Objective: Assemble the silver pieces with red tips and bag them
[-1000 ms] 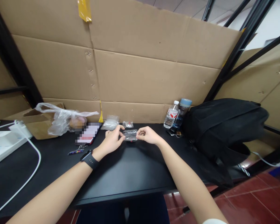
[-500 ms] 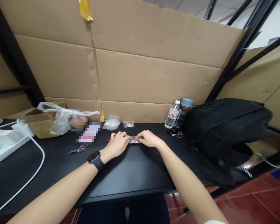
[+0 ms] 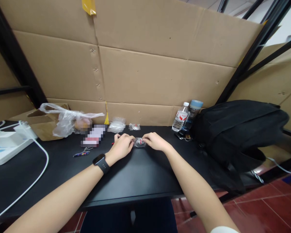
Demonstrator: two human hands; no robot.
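Between my two hands, over the black table (image 3: 135, 181), is a small clear plastic bag (image 3: 139, 142) with something red and whitish inside. My left hand (image 3: 122, 145), with a dark watch on the wrist, pinches the bag's left end. At the right end, the fingers of my right hand (image 3: 154, 141) are closed on the bag too. A bit of something red (image 3: 113, 143) shows beside my left hand, mostly hidden. Behind the hands lie a similar small clear packet (image 3: 134, 127) and a stack of clear plastic bags (image 3: 116, 125).
A blurred-out flat item (image 3: 95, 136) and a keychain (image 3: 81, 153) lie on the left, near a tied plastic bag (image 3: 68, 121), a cardboard box (image 3: 47, 124) and a power strip (image 3: 12, 147). Right stand a water bottle (image 3: 180, 118), a blue-lidded bottle (image 3: 193, 113) and a black backpack (image 3: 235, 136).
The small bag now lies flatter to my view, showing more of its red and whitish contents. Both hands stay on its ends. The camera view has shifted slightly.
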